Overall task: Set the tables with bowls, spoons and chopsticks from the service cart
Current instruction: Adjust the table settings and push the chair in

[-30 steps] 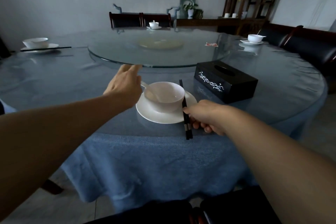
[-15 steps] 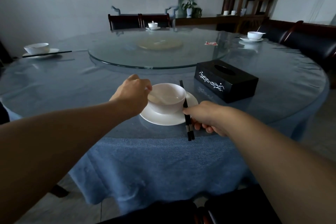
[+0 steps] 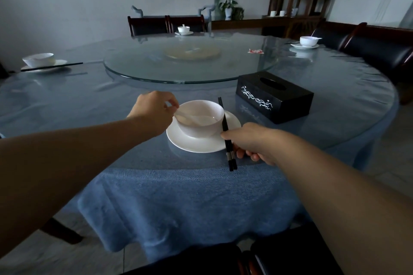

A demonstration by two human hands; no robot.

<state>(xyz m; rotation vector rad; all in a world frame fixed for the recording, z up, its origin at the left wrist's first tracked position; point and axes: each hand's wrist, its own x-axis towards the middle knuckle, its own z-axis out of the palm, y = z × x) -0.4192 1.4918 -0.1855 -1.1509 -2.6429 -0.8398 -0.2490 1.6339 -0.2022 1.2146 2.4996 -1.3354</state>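
A white bowl (image 3: 204, 126) stands on a white saucer (image 3: 192, 144) near the front edge of the round table (image 3: 89, 105). A white spoon (image 3: 190, 118) lies inside the bowl, and my left hand (image 3: 154, 110) pinches its handle at the bowl's left rim. Black chopsticks (image 3: 225, 128) lie across the saucer's right side, beside the bowl. My right hand (image 3: 251, 140) grips their near end, fingers curled around them.
A black tissue box (image 3: 274, 96) sits right of the saucer. A glass turntable (image 3: 190, 60) fills the table's middle. Other bowl settings stand at the far left (image 3: 39, 60), far back (image 3: 183, 29) and far right (image 3: 306, 41). Dark chairs (image 3: 377, 51) ring the table.
My left hand came back from an open reach past the bowl and closed on the spoon handle. The spoon now lies lower in the bowl. My right hand stayed on the chopsticks.
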